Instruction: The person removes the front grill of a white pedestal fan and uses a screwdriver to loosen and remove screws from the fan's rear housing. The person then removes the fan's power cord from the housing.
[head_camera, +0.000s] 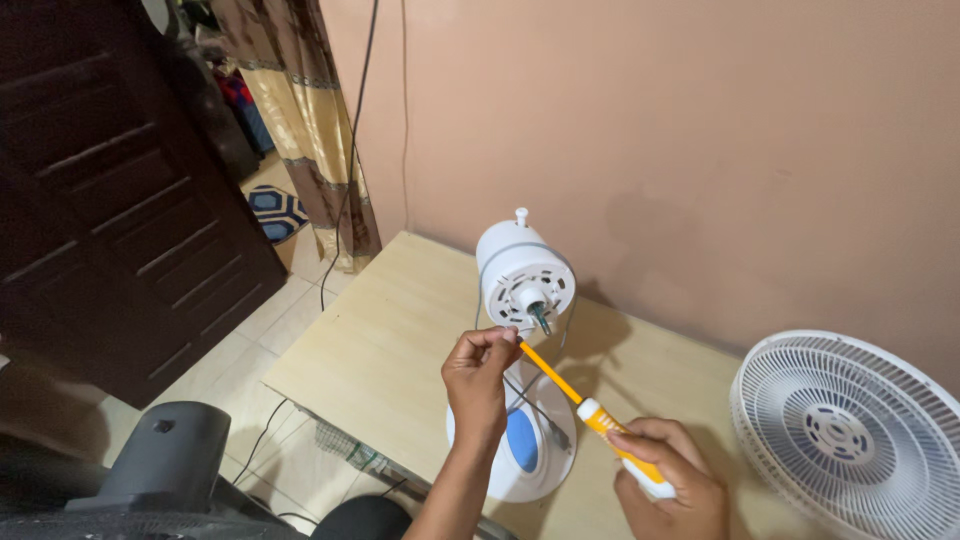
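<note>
Right hand (668, 478) is wrapped around the yellow-and-white handle of a screwdriver (597, 415), low and near on the right. The orange shaft runs up and to the left, its tip reaching the front of the white fan motor housing (524, 275), just beside the bare spindle (540, 318) at its centre. Left hand (480, 380) is up at that tip, fingers pinched closed around the far end of the shaft, right under the motor face. The motor stands on its round white base (520, 450) with a blue panel, in the middle of the pale wooden table (380, 340). Off to the right, the white fan grille (850, 430) lies apart from the fan on the table's edge. Far left, a dark wooden door (120, 190) and a patterned curtain (300, 110).
</note>
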